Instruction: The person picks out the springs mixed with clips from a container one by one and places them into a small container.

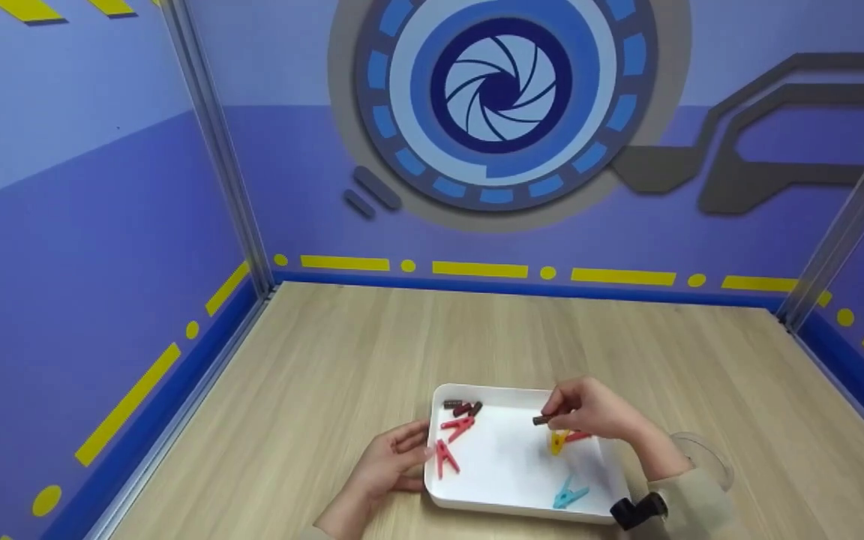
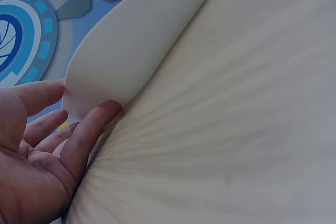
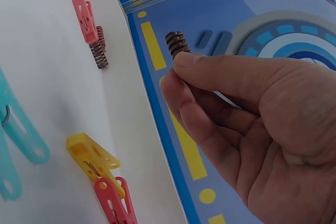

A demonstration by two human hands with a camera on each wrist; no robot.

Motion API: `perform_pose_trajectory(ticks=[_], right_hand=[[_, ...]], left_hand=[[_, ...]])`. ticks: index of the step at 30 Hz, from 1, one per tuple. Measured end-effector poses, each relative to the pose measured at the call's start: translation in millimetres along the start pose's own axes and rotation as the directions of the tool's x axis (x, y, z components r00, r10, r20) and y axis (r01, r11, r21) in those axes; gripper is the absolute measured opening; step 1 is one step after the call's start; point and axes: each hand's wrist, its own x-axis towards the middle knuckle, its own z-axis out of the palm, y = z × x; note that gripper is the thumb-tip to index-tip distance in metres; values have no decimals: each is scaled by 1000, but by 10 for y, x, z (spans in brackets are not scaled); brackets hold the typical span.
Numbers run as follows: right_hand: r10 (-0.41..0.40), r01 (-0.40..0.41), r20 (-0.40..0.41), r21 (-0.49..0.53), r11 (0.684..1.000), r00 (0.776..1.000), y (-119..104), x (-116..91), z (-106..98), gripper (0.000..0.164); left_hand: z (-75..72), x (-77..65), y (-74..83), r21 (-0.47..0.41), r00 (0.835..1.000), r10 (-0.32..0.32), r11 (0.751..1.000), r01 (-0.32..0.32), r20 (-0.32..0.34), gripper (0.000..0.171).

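My right hand (image 1: pixel 593 409) pinches a dark brown coil spring (image 3: pixel 177 44) between thumb and fingertips, above the right half of a white tray (image 1: pixel 507 502). My left hand (image 1: pixel 391 461) touches the tray's left wall with its fingers loosely spread. In the tray's far left corner lie brown and dark red springs (image 1: pixel 463 409). Two red clothespins (image 1: pixel 459 427) are beside them along the left side. A yellow clothespin (image 3: pixel 92 158) and another red clothespin (image 3: pixel 113 203) lie together below my right hand. Nearer the front right is a teal clothespin (image 1: pixel 570 495).
A clear round object (image 1: pixel 706 459) stands just right of the tray, partly behind my right forearm. The wooden table (image 1: pixel 342 352) is bounded by blue panels (image 1: pixel 289 187) at the back and sides, with metal posts (image 1: pixel 218 142) at the corners.
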Motion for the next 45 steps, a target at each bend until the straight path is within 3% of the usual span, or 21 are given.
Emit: perform_pose_trajectory(ticks=[21,45], right_hand=[[116,-112,-95,52,992,989,99,-388,-250,13],[161,-150,-130,89,985,978,287,-786,-614,26]], left_hand=[[-1,-5,4,-14,1000,10,1000,-10,9,60],[0,1,-2,-13,1000,8,1000,-7,11,62]])
